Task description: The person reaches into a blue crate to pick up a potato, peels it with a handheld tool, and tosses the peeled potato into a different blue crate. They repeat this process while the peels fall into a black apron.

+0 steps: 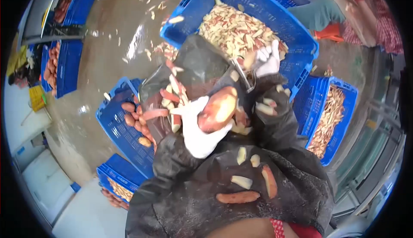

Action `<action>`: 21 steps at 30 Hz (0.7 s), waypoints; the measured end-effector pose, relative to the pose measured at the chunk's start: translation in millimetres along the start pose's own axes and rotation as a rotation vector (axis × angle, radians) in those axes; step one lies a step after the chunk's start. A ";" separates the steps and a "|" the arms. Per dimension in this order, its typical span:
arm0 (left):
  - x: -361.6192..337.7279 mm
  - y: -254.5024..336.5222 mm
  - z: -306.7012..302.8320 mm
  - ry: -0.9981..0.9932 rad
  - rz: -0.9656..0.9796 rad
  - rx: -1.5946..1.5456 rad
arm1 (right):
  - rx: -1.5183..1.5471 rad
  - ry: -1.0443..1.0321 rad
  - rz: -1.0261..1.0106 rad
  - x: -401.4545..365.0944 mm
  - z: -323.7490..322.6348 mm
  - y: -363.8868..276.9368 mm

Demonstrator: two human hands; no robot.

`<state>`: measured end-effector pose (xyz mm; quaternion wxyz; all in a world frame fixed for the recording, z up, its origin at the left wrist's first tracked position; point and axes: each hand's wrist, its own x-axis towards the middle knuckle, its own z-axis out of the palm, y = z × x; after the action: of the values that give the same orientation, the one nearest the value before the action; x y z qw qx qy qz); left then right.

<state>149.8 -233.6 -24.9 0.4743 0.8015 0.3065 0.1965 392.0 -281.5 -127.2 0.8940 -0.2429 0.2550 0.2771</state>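
My left hand (197, 141), in a white glove, is closed around a red-skinned sweet potato (218, 110) with a pale cut patch on its upper side. My right hand (267, 61), also gloved in white, has curled fingers at the near wall of a large blue crate of cut pieces (238, 29). Next to it is a thin metal cutting tool (246, 76), whose handle is hidden by the hand. Red-and-white strips (178, 92) lie around my left wrist. More offcuts (241, 182) rest on my dark apron (193, 203).
Whole red tubers lie in a blue crate (122, 128) at left. Another blue crate (340, 128) at right holds cut strips. Scraps litter the wet floor (107, 61). A co-worker's leg (320, 13) is at the upper right. Further crates (71, 68) stand far left.
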 end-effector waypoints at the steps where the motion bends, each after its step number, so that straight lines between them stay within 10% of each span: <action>1: 1.4 -7.6 0.7 -0.005 0.051 -0.044 | -0.191 -0.273 -0.108 -33.5 12.3 0.8; 4: 1.5 -0.7 -0.5 -0.093 -0.108 0.034 | 0.024 -0.344 0.202 -76.1 21.6 36.5; 5: -1.0 -1.1 -0.8 -0.112 -0.118 0.015 | -0.158 -0.091 0.110 -47.0 15.4 32.2; 7: -1.2 -5.4 0.5 -0.100 -0.045 -0.001 | -0.395 -0.259 0.042 -5.8 -16.5 5.3; 10: -9.3 -16.8 6.3 -0.128 0.028 0.007 | 0.444 -0.608 0.640 -56.6 6.8 30.3; 13: -3.2 -2.5 7.4 -0.105 0.039 0.064 | -0.379 0.019 0.128 -5.5 0.5 25.4; 16: 26.5 29.5 1.6 -0.269 -0.434 -0.417 | 0.126 -0.604 0.425 -27.3 15.1 6.1; 17: 11.8 12.6 -0.8 -0.261 -0.293 -0.305 | 0.280 -0.512 0.682 -73.0 36.2 10.1; 20: 10.5 -7.4 -17.2 -0.337 -0.034 0.035 | -0.239 0.082 0.171 -19.2 5.5 35.3; 21: 16.6 -6.9 -20.5 -0.356 -0.017 0.064 | 0.045 -0.137 0.298 15.7 -29.0 25.6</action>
<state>147.4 -206.8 -20.9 0.4971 0.8357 0.2305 0.0377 378.1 -273.7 -165.8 0.8636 -0.1626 0.2326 0.4167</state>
